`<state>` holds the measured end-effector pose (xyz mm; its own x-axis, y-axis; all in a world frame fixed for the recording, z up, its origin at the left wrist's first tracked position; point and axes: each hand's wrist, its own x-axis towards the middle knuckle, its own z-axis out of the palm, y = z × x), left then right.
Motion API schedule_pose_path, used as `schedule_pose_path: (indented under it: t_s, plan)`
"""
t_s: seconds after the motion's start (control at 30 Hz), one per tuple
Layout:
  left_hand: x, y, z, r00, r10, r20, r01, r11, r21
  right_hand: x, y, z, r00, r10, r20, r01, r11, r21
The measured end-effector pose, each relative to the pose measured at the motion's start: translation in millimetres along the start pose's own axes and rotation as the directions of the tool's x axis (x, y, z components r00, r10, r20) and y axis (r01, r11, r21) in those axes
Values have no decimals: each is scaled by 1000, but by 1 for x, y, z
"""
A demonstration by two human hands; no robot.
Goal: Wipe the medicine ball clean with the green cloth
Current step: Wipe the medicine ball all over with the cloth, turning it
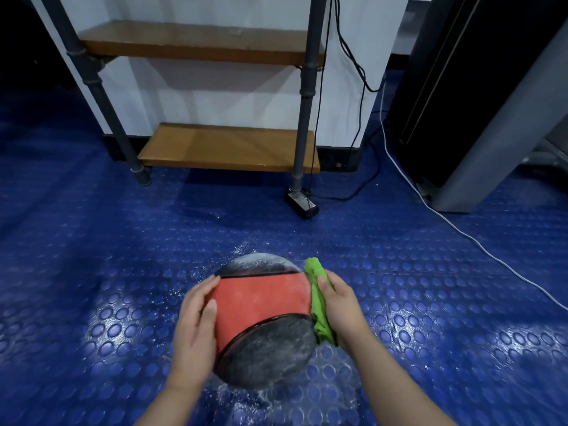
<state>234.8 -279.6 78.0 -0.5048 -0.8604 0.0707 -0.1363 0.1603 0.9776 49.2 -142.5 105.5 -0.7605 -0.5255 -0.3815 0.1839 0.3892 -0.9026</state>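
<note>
Green cloth (318,305) against medicine ball (264,302)

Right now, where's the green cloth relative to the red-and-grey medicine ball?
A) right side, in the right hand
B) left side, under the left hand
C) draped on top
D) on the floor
A: the right hand holds the bunched green cloth against the right side of the red-and-grey medicine ball; the left hand rests bare on its left side.

One ball (261,302), cloth (318,302); perhaps three cables (461,232)
</note>
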Motion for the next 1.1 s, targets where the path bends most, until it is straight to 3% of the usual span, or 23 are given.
schedule_pose_path:
  t_s: [0.1,0.17,0.33,0.6,0.73,0.87,0.93,1.0,1.03,1.1]
  plan:
    - [17,-5,-17,942,-332,46,335,929,-157,-3,3,18,998,-53,20,51,996,80]
    - [20,-9,-19,912,-410,22,408,901,-149,-7,2,32,995,-104,5,104,991,80]
    - [21,1,-19,908,-417,30,415,890,-190,-21,6,40,991,-124,-54,132,975,180]
    - [17,10,-8,926,-315,208,368,877,-310,-71,46,37,955,-86,-285,171,942,288]
    - [14,7,23,905,-323,277,398,872,-285,-65,40,13,906,-168,-388,238,961,139]
    - [16,7,40,881,-382,278,425,898,-112,-51,21,-4,902,-332,-277,303,942,-145]
    - [18,13,41,922,-334,198,340,940,2,-45,14,-5,890,-414,-190,361,896,-258]
    - [14,25,49,983,-87,160,52,976,210,-43,7,2,848,-516,-119,448,819,-357]
    - [9,33,56,984,38,173,-93,942,322,-44,5,8,817,-569,-92,489,768,-413]
    - [0,43,69,975,158,154,-213,860,464,-46,7,21,741,-670,-46,558,653,-512]
